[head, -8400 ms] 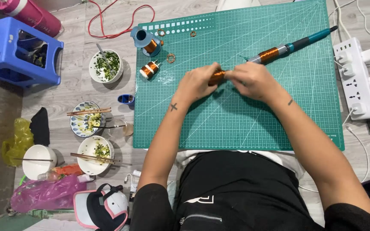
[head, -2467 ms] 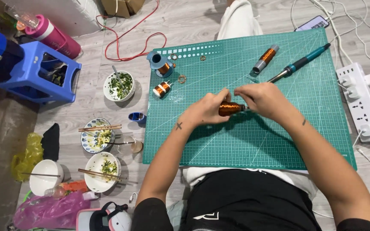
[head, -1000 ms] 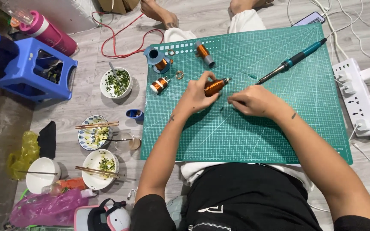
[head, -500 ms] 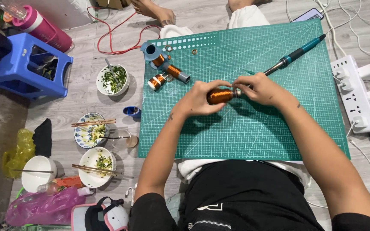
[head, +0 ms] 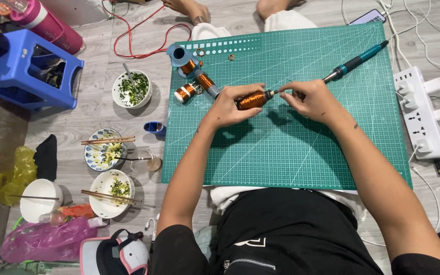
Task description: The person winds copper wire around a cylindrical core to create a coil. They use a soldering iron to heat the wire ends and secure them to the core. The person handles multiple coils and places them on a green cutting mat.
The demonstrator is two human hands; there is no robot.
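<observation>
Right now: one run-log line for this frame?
left hand: holds copper wire coil | right hand: pinching at coil tip | surface: green cutting mat | nearby: teal soldering iron

Left hand (head: 228,106) around a copper wire coil (head: 252,100), right hand (head: 309,99) pinching at its end, above the green cutting mat (head: 291,153).

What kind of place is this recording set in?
Probably a home floor used as a makeshift electronics workspace: a green cutting mat on grey floorboards, copper-wire coil in both hands, a power strip, and food bowls alongside.

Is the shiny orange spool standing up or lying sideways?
Sideways. The copper wire spool is held level above the green cutting mat, left hand gripping it, right hand at its tip.
</observation>
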